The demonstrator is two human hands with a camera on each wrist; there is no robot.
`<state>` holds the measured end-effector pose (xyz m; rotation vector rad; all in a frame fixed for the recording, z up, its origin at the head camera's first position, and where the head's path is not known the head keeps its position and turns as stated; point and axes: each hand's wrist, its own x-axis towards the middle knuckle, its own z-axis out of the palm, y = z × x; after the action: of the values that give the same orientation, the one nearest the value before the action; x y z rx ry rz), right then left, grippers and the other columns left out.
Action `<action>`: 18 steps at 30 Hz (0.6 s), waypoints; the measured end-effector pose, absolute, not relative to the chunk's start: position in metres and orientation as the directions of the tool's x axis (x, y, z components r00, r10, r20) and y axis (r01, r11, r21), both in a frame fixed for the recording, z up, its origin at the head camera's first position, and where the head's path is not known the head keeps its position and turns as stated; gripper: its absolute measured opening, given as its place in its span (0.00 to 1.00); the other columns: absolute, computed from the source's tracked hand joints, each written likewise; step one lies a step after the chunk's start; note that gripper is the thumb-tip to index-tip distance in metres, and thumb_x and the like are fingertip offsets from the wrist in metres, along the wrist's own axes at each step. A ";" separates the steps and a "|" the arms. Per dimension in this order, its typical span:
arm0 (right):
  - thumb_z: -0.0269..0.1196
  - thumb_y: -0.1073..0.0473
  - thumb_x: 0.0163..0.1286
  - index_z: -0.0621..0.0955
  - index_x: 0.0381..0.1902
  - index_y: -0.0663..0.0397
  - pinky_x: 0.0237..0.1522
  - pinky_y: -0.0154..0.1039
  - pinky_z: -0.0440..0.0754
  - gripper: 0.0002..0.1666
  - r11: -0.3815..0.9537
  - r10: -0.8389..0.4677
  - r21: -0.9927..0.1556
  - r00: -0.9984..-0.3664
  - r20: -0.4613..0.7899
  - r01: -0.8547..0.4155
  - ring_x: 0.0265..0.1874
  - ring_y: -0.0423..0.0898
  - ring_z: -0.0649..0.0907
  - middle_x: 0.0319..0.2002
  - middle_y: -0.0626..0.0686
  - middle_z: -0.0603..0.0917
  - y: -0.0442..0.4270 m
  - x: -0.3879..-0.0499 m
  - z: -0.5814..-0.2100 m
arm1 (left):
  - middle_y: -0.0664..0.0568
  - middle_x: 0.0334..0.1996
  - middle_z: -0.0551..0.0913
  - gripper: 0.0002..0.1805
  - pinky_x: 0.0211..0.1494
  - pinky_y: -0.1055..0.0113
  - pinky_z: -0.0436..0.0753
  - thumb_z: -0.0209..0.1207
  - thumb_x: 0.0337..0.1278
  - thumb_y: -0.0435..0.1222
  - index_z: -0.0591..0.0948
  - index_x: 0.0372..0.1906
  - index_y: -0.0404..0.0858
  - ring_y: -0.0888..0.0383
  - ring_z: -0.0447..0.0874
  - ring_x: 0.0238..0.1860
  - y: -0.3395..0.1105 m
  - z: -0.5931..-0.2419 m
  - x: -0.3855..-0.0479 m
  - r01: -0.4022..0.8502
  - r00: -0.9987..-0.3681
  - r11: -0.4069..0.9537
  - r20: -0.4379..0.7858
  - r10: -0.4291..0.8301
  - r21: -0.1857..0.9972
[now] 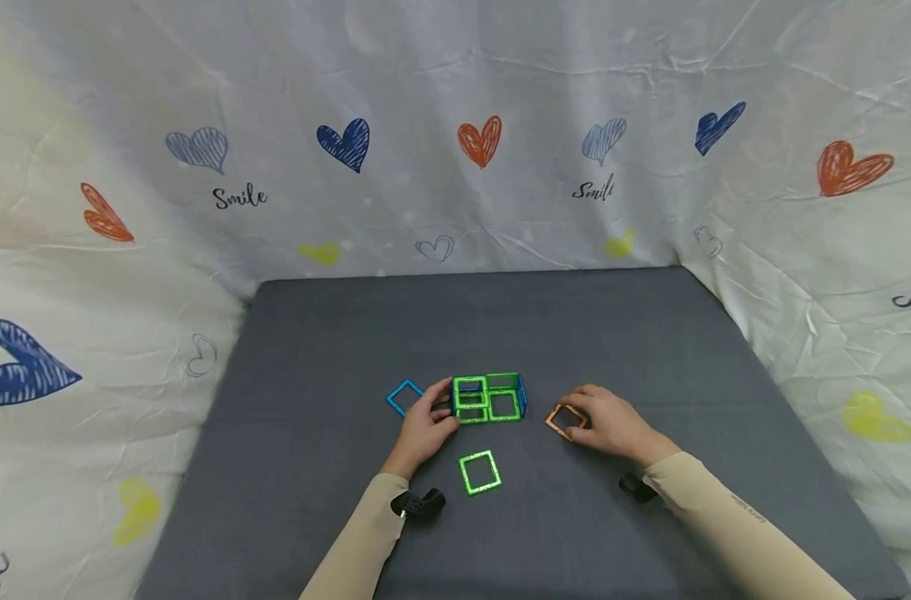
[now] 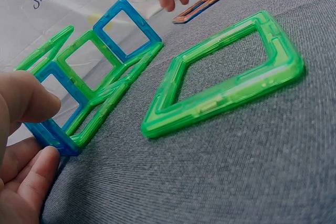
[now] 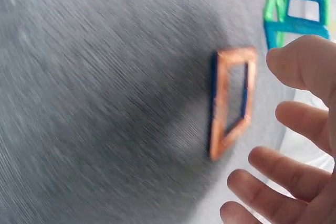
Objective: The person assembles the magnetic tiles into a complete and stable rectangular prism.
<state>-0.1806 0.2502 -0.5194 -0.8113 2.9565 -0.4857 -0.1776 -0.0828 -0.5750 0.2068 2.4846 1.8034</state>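
Green and blue square magnetic tiles form a boxy structure (image 1: 488, 402) on the table, with green sides and blue ends. My left hand (image 1: 421, 425) is at its left end. In the left wrist view, the thumb and fingers pinch the upright blue end tile (image 2: 71, 88) near its base. My right hand (image 1: 611, 423) hovers over an orange tile (image 3: 221, 103), fingers spread and apart from it in the right wrist view. A blue layer shows beneath the orange frame. Nearer me, a loose green tile (image 2: 210, 106) lies flat.
Another blue tile (image 1: 397, 391) lies flat just left of the structure, partly behind my left hand. The grey cloth-covered table (image 1: 312, 342) reaches back to a white curtain (image 1: 395, 75) printed with hearts. Dark bands (image 1: 419, 505) sit at both wrists.
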 end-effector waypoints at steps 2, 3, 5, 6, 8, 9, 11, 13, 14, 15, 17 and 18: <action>0.73 0.56 0.60 0.86 0.54 0.54 0.36 0.41 0.84 0.23 0.815 -0.502 -0.302 -0.863 0.058 -0.494 0.37 0.47 0.84 0.49 0.57 0.84 0.248 -0.177 -0.524 | 0.40 0.70 0.75 0.38 0.62 0.53 0.83 0.61 0.58 0.29 0.68 0.76 0.41 0.43 0.77 0.67 -0.083 -0.574 -0.178 0.071 -0.989 0.309 0.027 0.146 0.948; 0.73 0.56 0.60 0.86 0.54 0.54 0.35 0.40 0.84 0.23 0.816 -0.500 -0.300 -0.864 0.063 -0.495 0.37 0.47 0.83 0.49 0.57 0.84 0.247 -0.176 -0.526 | 0.41 0.70 0.75 0.38 0.62 0.53 0.83 0.61 0.58 0.29 0.68 0.76 0.41 0.44 0.77 0.67 -0.082 -0.574 -0.178 0.068 -0.989 0.310 0.024 0.145 0.948; 0.73 0.56 0.60 0.86 0.54 0.54 0.35 0.41 0.84 0.23 0.820 -0.495 -0.289 -0.866 0.075 -0.494 0.39 0.48 0.84 0.50 0.58 0.84 0.246 -0.173 -0.530 | 0.40 0.70 0.75 0.38 0.62 0.53 0.83 0.61 0.58 0.29 0.68 0.76 0.40 0.43 0.77 0.67 -0.082 -0.574 -0.178 0.074 -0.989 0.312 0.029 0.146 0.947; 0.73 0.56 0.60 0.86 0.55 0.54 0.36 0.41 0.85 0.24 0.824 -0.490 -0.282 -0.868 0.080 -0.491 0.40 0.49 0.84 0.51 0.59 0.84 0.245 -0.172 -0.531 | 0.40 0.70 0.75 0.38 0.62 0.53 0.83 0.61 0.58 0.29 0.68 0.76 0.40 0.43 0.77 0.66 -0.082 -0.574 -0.178 0.073 -0.989 0.310 0.028 0.146 0.948; 0.74 0.55 0.60 0.86 0.54 0.53 0.38 0.45 0.85 0.24 0.830 -0.484 -0.262 -0.869 0.100 -0.492 0.44 0.53 0.83 0.51 0.59 0.84 0.244 -0.170 -0.534 | 0.40 0.70 0.75 0.38 0.62 0.53 0.83 0.61 0.58 0.29 0.67 0.76 0.40 0.44 0.77 0.66 -0.082 -0.574 -0.178 0.073 -0.989 0.308 0.029 0.148 0.948; 0.74 0.56 0.60 0.86 0.54 0.53 0.39 0.46 0.85 0.23 0.832 -0.482 -0.255 -0.869 0.110 -0.494 0.44 0.54 0.83 0.51 0.59 0.85 0.243 -0.170 -0.535 | 0.40 0.70 0.75 0.38 0.62 0.53 0.83 0.61 0.58 0.29 0.68 0.76 0.40 0.44 0.77 0.66 -0.082 -0.574 -0.178 0.073 -0.989 0.308 0.028 0.148 0.948; 0.74 0.56 0.59 0.87 0.53 0.53 0.40 0.49 0.85 0.23 0.834 -0.477 -0.245 -0.869 0.132 -0.495 0.45 0.55 0.83 0.50 0.60 0.85 0.242 -0.169 -0.536 | 0.40 0.70 0.75 0.38 0.62 0.53 0.83 0.61 0.58 0.29 0.68 0.76 0.40 0.44 0.77 0.66 -0.082 -0.574 -0.178 0.074 -0.989 0.305 0.030 0.148 0.950; 0.74 0.57 0.58 0.87 0.53 0.53 0.40 0.50 0.85 0.23 0.837 -0.471 -0.237 -0.870 0.147 -0.493 0.44 0.56 0.83 0.50 0.60 0.85 0.241 -0.168 -0.537 | 0.41 0.70 0.75 0.38 0.62 0.53 0.83 0.61 0.58 0.29 0.68 0.76 0.41 0.44 0.77 0.67 -0.082 -0.574 -0.178 0.071 -0.989 0.305 0.027 0.147 0.950; 0.74 0.58 0.58 0.87 0.52 0.53 0.39 0.50 0.85 0.22 0.837 -0.469 -0.236 -0.870 0.153 -0.493 0.44 0.56 0.83 0.50 0.60 0.85 0.240 -0.168 -0.538 | 0.41 0.70 0.75 0.38 0.62 0.53 0.83 0.61 0.58 0.29 0.68 0.76 0.40 0.44 0.77 0.67 -0.083 -0.574 -0.178 0.071 -0.989 0.305 0.027 0.147 0.950; 0.74 0.59 0.58 0.87 0.52 0.53 0.39 0.50 0.85 0.22 0.837 -0.467 -0.237 -0.870 0.158 -0.492 0.43 0.56 0.83 0.49 0.61 0.85 0.240 -0.168 -0.538 | 0.41 0.70 0.75 0.38 0.62 0.53 0.83 0.61 0.58 0.29 0.68 0.76 0.41 0.44 0.77 0.67 -0.083 -0.574 -0.178 0.071 -0.989 0.304 0.027 0.146 0.950; 0.73 0.59 0.59 0.88 0.52 0.52 0.39 0.49 0.85 0.21 0.839 -0.461 -0.241 -0.872 0.164 -0.488 0.43 0.56 0.83 0.49 0.61 0.85 0.239 -0.167 -0.539 | 0.41 0.70 0.75 0.38 0.62 0.53 0.83 0.61 0.58 0.29 0.68 0.76 0.41 0.44 0.77 0.67 -0.083 -0.575 -0.178 0.073 -0.989 0.304 0.029 0.146 0.950; 0.73 0.59 0.59 0.88 0.51 0.52 0.38 0.49 0.85 0.20 0.838 -0.460 -0.244 -0.873 0.166 -0.488 0.43 0.56 0.83 0.49 0.61 0.85 0.239 -0.167 -0.540 | 0.41 0.70 0.75 0.38 0.62 0.53 0.83 0.61 0.58 0.29 0.68 0.76 0.41 0.44 0.77 0.67 -0.083 -0.575 -0.178 0.073 -0.989 0.305 0.029 0.146 0.949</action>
<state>-0.1672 0.2392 -0.5395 -0.8032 3.1076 -0.4566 -0.1782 -0.0829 -0.5749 0.2089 2.4873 1.8035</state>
